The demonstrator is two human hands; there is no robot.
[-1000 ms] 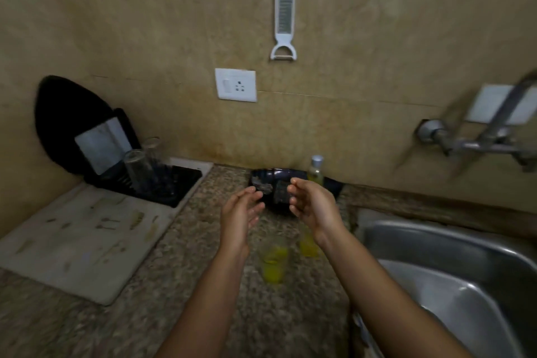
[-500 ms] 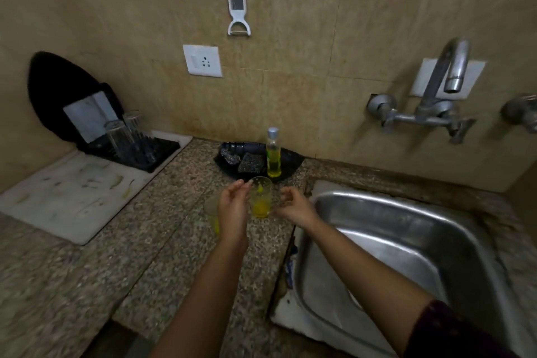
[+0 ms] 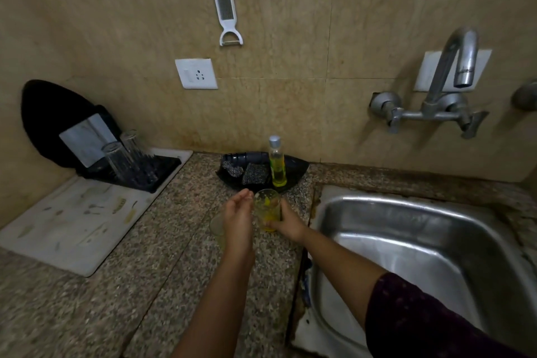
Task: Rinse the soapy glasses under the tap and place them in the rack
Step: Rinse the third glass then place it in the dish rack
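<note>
A soapy glass (image 3: pixel 266 209) with yellow liquid at its bottom stands on the granite counter (image 3: pixel 162 270), left of the sink. My right hand (image 3: pixel 286 222) grips its lower part from the right. My left hand (image 3: pixel 238 219) hovers beside it on the left, fingers straight, holding nothing. Behind my left hand a second soapy glass (image 3: pixel 217 228) is half hidden. The black rack (image 3: pixel 145 174) at the back left holds two clean glasses (image 3: pixel 122 160) upside down. The tap (image 3: pixel 462 67) on the wall over the sink runs no water.
The steel sink (image 3: pixel 421 256) fills the right side. A black tray (image 3: pixel 296 171) with scrub pads and a yellow soap bottle (image 3: pixel 277 166) sits behind the glasses. A white board (image 3: pixel 72 221) lies under the rack. A grater (image 3: pixel 225 6) and a socket (image 3: pixel 196 74) are on the wall.
My right hand has closed round the soapy glass, which it only neared before. My left hand stays beside it. The view has swung right and down, bringing tap and sink into sight.
</note>
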